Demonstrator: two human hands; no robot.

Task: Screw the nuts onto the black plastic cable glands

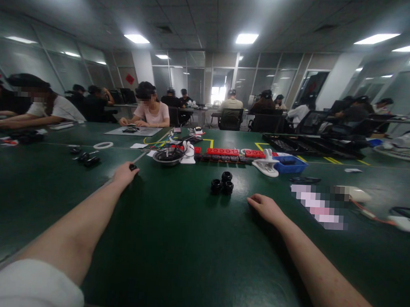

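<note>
My left hand (123,176) reaches far out over the green table, with its fingers closed on a small black part (133,167); most of that part is hidden by the fingers. Three black ring-shaped parts (226,187) stand close together near the middle of the table. To their right, my right hand (265,208) rests low at the table surface, a short gap away from them. Its fingers are loosely bent, slightly apart, and hold nothing that I can see.
Left of my left hand lie several black parts (85,157) and a white ring (103,145). Ahead are a metal bowl (167,158), a red strip (222,151), a white clamp (267,164) and a blue bin (291,164). A co-worker (154,113) sits across the table.
</note>
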